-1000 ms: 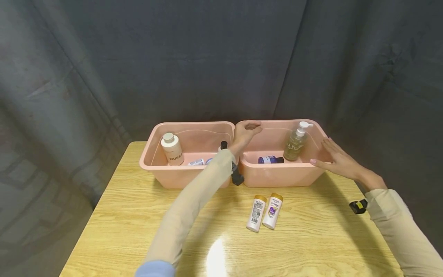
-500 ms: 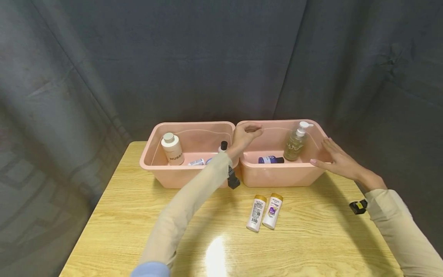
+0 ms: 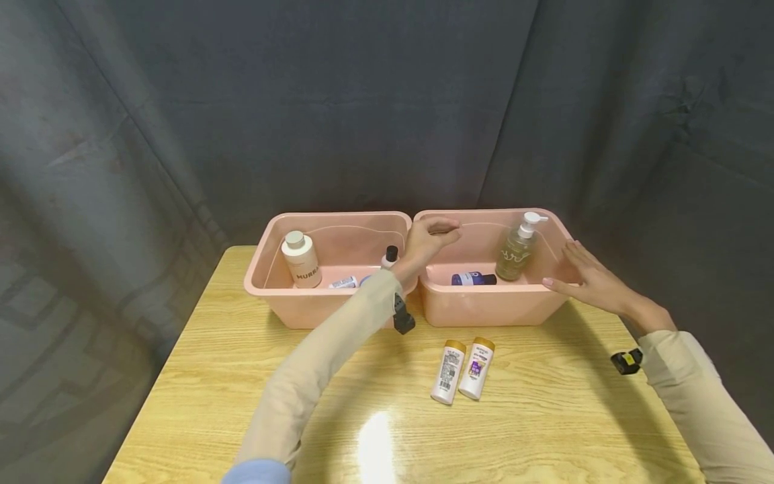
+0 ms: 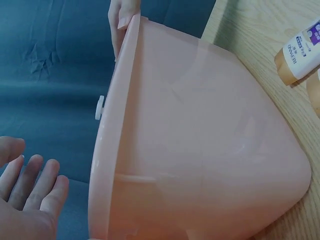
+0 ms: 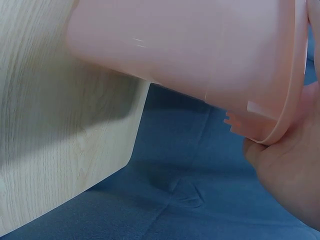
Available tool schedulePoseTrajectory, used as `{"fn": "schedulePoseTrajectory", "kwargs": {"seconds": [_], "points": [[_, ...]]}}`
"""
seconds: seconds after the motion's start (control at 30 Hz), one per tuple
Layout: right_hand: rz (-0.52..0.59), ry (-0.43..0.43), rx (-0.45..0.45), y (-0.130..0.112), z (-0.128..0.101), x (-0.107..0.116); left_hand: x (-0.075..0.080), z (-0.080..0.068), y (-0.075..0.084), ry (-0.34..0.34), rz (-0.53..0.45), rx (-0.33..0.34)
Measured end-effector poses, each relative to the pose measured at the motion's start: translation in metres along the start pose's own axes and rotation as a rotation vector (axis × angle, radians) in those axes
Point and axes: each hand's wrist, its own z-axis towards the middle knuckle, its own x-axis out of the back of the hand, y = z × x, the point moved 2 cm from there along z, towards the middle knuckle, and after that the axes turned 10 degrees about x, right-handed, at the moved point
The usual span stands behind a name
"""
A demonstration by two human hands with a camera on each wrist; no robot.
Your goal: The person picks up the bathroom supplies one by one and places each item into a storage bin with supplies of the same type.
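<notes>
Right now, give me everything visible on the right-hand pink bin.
The right pink bin is a glossy pink plastic tub, rectangular with rounded corners, a rolled rim and walls that taper downward. It sits upright at the back of the wooden table, side by side with a matching bin. Inside, a pump bottle stands and a dark purple bottle lies flat. The right hand rests flat against its right end; the left hand hovers over its left rim, contact unclear.
</notes>
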Motion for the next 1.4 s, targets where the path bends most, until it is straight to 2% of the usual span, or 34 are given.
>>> {"fn": "schedulePoseTrajectory", "kwargs": {"seconds": [0.1,0.43,0.8,1.27,1.4], "points": [[-0.001,-0.001,-0.002,0.000,0.000,0.000,0.000,-0.003,0.000,-0.017,0.016,0.006],[0.000,-0.003,-0.002,0.000,0.000,0.000,-0.001,-0.009,-0.002,-0.083,0.057,-0.036],[-0.003,-0.008,-0.010,-0.001,-0.001,0.000,-0.001,-0.015,-0.004,-0.114,0.079,-0.076],[0.004,-0.008,-0.010,-0.002,-0.001,0.000,0.002,-0.027,-0.004,-0.175,0.189,-0.213],[0.003,-0.007,-0.007,-0.002,-0.001,0.000,0.003,-0.032,-0.004,-0.196,0.199,-0.214]]}}
